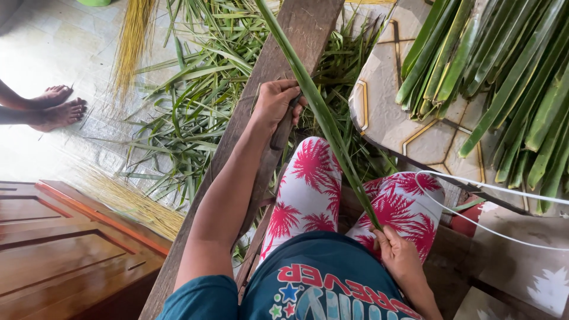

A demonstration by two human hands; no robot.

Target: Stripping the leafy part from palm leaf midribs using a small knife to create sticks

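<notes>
A long green palm leaf runs from the top of the view down across my lap. My left hand grips a dark-handled knife and presses it against the leaf over a long wooden plank. My right hand pinches the leaf's near end beside my right knee. I am seated, in trousers printed with red palm shapes.
Cut green leaf scraps litter the tiled floor on the far side of the plank. Bundles of yellow leaf ribs lie nearby. A round table on the right holds stacked green leaves. Another person's bare feet rest at left. A wooden door panel lies at lower left.
</notes>
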